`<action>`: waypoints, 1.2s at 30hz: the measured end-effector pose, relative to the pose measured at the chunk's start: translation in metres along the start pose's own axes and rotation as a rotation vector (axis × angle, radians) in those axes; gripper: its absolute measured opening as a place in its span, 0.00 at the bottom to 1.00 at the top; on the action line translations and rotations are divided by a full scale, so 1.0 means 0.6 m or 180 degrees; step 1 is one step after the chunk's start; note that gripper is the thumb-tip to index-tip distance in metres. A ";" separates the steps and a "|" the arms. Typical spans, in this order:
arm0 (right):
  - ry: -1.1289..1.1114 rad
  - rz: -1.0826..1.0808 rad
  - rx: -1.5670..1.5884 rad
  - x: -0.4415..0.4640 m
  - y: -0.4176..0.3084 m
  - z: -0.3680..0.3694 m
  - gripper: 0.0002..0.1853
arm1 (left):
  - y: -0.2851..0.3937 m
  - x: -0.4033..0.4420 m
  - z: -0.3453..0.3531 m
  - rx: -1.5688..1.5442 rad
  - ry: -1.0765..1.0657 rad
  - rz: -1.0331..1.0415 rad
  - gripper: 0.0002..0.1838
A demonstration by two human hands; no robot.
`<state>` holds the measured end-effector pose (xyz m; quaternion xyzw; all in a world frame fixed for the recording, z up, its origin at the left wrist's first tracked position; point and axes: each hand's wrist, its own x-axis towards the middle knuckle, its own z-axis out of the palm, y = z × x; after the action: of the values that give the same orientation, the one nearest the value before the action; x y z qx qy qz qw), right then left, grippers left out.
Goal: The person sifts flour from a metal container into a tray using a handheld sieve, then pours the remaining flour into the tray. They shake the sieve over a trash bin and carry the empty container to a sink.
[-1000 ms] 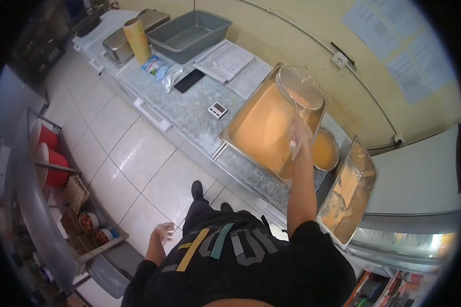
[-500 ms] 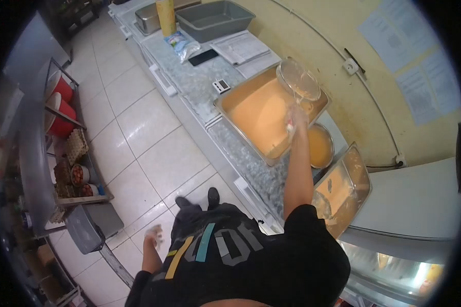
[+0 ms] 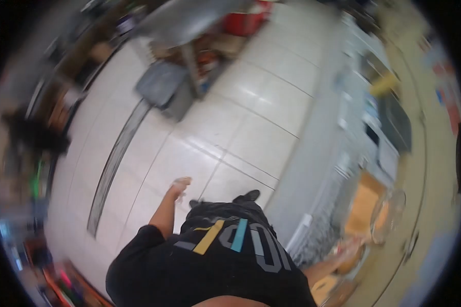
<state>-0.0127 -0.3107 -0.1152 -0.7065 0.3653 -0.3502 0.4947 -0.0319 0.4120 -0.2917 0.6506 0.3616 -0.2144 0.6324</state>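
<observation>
On the right, my right hand [image 3: 349, 249] is closed round the handle of a round, see-through strainer [image 3: 388, 217], which is tilted beside the wall. Under and beside the strainer is a metal tray [image 3: 344, 217] with a smooth orange layer in it. A round bowl [image 3: 352, 263] of orange liquid is partly hidden behind my right hand and forearm. My left hand [image 3: 179, 187], in a thin clear glove, hangs over the floor with its fingers loosely apart and nothing in it. Motion blur softens the whole view.
Along the counter [image 3: 317, 225] lie a phone [image 3: 372, 134], papers [image 3: 388, 157], a grey pan [image 3: 396, 123] and a yellow roll [image 3: 384, 84]. A second orange-smeared tray [image 3: 343, 294] is at the bottom right. A grey bin [image 3: 166, 87] stands across the tiled floor by a shelf.
My view has swung left, so the counter and trays now sit farther right and more floor shows. The strainer is still in my right hand; my left hand remains empty.
</observation>
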 end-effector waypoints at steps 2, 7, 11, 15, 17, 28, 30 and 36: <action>-0.2576 0.1408 0.1937 -0.090 -0.173 0.043 0.26 | -0.110 -0.031 -0.031 0.0079 0.0162 -0.0115 0.21; -0.1965 0.1573 0.0579 -0.298 -0.274 0.175 0.24 | -0.322 -0.149 -0.114 0.0132 0.0280 -0.1242 0.17; -0.3374 0.1992 0.0667 -0.457 -0.297 0.305 0.21 | -0.332 -0.137 -0.190 0.0083 0.0576 -0.1433 0.17; -0.4753 0.2079 -0.0078 -0.608 -0.284 0.455 0.23 | -0.237 -0.094 -0.273 -0.0455 0.1098 -0.0186 0.24; -0.5025 0.1875 -0.0401 -0.692 -0.309 0.529 0.24 | -0.149 -0.121 -0.310 -0.0720 0.1238 -0.0197 0.24; -0.7122 0.0098 -0.1777 -1.088 -0.354 0.882 0.28 | -0.598 -0.169 -0.407 -0.1470 0.1851 -0.0468 0.18; -0.7321 0.0008 -0.1853 -1.141 -0.372 0.929 0.28 | -0.565 -0.241 -0.337 -0.1281 0.1640 -0.1360 0.17; -0.7622 -0.0407 -0.2251 -1.254 -0.439 1.019 0.28 | -0.471 -0.238 -0.312 -0.1539 0.1390 -0.1520 0.15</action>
<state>0.1887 0.6734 -0.1260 -0.6915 -0.2748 0.6059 0.2814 -0.3675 0.5491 -0.3551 0.4110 0.6684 -0.1208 0.6080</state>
